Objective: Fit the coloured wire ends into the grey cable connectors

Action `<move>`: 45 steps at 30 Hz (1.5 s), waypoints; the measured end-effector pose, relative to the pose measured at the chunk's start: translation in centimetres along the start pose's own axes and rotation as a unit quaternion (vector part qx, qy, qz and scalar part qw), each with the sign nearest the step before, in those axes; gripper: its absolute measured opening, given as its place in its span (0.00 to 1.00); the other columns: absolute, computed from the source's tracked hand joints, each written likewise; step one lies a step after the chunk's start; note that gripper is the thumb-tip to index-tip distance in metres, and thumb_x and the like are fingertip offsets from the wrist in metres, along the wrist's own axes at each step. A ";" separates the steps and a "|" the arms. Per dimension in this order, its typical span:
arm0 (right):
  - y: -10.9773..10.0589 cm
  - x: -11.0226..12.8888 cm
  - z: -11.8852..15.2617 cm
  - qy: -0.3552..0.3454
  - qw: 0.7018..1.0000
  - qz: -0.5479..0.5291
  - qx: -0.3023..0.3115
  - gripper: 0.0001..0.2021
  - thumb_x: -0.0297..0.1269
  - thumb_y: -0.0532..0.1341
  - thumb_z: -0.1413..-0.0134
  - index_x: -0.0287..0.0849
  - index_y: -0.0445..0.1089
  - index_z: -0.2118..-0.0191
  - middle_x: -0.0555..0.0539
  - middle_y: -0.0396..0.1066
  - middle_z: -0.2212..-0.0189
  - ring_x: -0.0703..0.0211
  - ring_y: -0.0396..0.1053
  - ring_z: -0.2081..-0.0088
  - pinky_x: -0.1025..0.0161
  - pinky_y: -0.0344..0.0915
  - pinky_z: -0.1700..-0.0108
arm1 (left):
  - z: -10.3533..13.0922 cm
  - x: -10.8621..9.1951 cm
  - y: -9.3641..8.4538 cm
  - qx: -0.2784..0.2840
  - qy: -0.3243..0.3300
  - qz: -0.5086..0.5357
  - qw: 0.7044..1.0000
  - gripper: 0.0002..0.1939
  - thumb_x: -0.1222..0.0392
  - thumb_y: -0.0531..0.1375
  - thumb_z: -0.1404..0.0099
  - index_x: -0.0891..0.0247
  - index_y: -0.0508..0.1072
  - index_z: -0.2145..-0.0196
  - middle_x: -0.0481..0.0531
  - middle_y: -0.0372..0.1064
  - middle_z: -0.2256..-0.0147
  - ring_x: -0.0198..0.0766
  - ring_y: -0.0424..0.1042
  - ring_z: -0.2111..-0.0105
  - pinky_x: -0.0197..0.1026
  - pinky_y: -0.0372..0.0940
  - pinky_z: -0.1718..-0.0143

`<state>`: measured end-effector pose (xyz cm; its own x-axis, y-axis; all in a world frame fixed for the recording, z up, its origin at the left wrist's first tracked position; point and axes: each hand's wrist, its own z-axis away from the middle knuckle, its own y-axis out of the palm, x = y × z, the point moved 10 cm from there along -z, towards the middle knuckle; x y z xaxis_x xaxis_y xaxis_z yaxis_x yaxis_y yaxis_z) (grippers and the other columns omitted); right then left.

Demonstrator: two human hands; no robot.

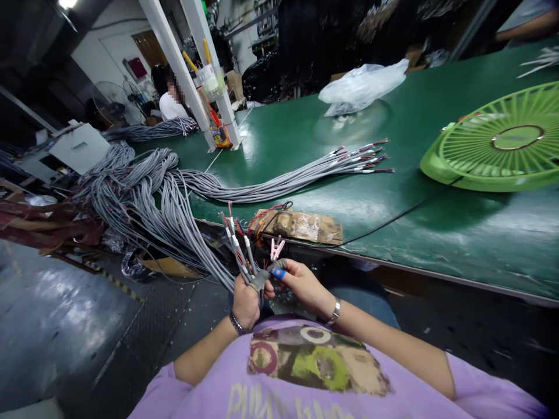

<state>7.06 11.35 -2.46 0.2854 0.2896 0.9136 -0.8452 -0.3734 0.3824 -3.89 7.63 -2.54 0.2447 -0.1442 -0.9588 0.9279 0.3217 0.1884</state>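
My left hand [247, 302] is closed around several grey cables [213, 265], near their stripped ends. Red, blue and other thin wires [230, 218] stick up out of white-banded ends above this fist. Grey wrapping [259, 280] shows at the thumb of that hand. Close beside it, my right hand [301, 285] is pinched shut, with blue tape around the thumb; what lies between its fingertips is too small to make out. A pink clip [276, 249] stands just above the right fingers, at the bench edge.
A cable bundle [279, 187] stretches across the green bench [393, 233], joined by a larger heap [131, 180] leftward. At the edge lies a taped cardboard piece [312, 226] with wires. A green fan [498, 145], a plastic bag [362, 87] and white posts [227, 110] stand farther off.
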 end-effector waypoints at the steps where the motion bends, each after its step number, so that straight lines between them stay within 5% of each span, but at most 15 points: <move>1: -0.1 0.2 0.0 -0.001 1.000 0.004 -0.006 0.15 0.47 0.67 0.58 0.41 0.66 0.75 0.54 0.62 0.82 0.68 0.55 0.79 0.66 0.54 0.75 | 0.0 -0.1 0.0 0.000 0.002 0.000 1.000 0.17 0.49 0.64 0.48 0.66 0.69 0.81 0.49 0.66 0.85 0.34 0.68 0.83 0.35 0.64 0.79; 13: 1.4 0.2 -0.8 0.017 0.998 0.036 0.051 0.16 0.50 0.63 0.54 0.42 0.62 0.71 0.54 0.66 0.86 0.65 0.61 0.81 0.66 0.52 0.76 | 0.0 0.5 0.5 0.025 -0.004 -0.008 1.000 0.15 0.52 0.65 0.48 0.66 0.68 0.80 0.47 0.65 0.86 0.33 0.67 0.83 0.35 0.63 0.80; 25: 1.1 -1.0 -0.7 0.002 1.000 -0.026 0.018 0.18 0.53 0.64 0.56 0.43 0.62 0.71 0.53 0.65 0.83 0.64 0.62 0.80 0.64 0.58 0.75 | 0.1 -0.5 -0.1 -0.014 0.020 0.002 1.000 0.17 0.50 0.64 0.47 0.66 0.68 0.81 0.48 0.66 0.85 0.34 0.68 0.83 0.35 0.64 0.79; 32: 2.2 -0.8 -0.6 0.014 0.998 -0.040 0.048 0.16 0.50 0.62 0.53 0.44 0.60 0.71 0.55 0.63 0.87 0.63 0.61 0.85 0.65 0.53 0.78 | 0.3 0.6 0.4 0.027 -0.022 -0.012 0.999 0.15 0.52 0.67 0.50 0.66 0.69 0.77 0.46 0.66 0.85 0.33 0.67 0.84 0.34 0.63 0.80; 40: 0.9 -1.2 -1.0 0.002 1.000 -0.011 0.004 0.18 0.52 0.63 0.56 0.42 0.63 0.70 0.54 0.65 0.83 0.64 0.62 0.80 0.65 0.54 0.76 | 0.0 0.3 -0.3 -0.006 -0.004 0.017 1.000 0.16 0.51 0.65 0.48 0.66 0.68 0.80 0.47 0.66 0.85 0.33 0.67 0.84 0.34 0.63 0.81; 45: 2.0 -0.2 -0.7 0.000 0.999 0.009 0.046 0.17 0.51 0.61 0.52 0.42 0.62 0.68 0.54 0.66 0.85 0.64 0.63 0.82 0.65 0.53 0.76 | 0.0 0.2 -0.2 -0.007 -0.005 0.017 1.000 0.15 0.52 0.66 0.49 0.66 0.68 0.80 0.47 0.66 0.86 0.33 0.67 0.84 0.34 0.63 0.80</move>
<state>4.97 11.19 -2.00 0.2709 0.2819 0.9204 -0.8047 -0.4584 0.3772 -4.01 7.52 -2.80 0.2780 -0.1420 -0.9500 0.9154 0.3390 0.2172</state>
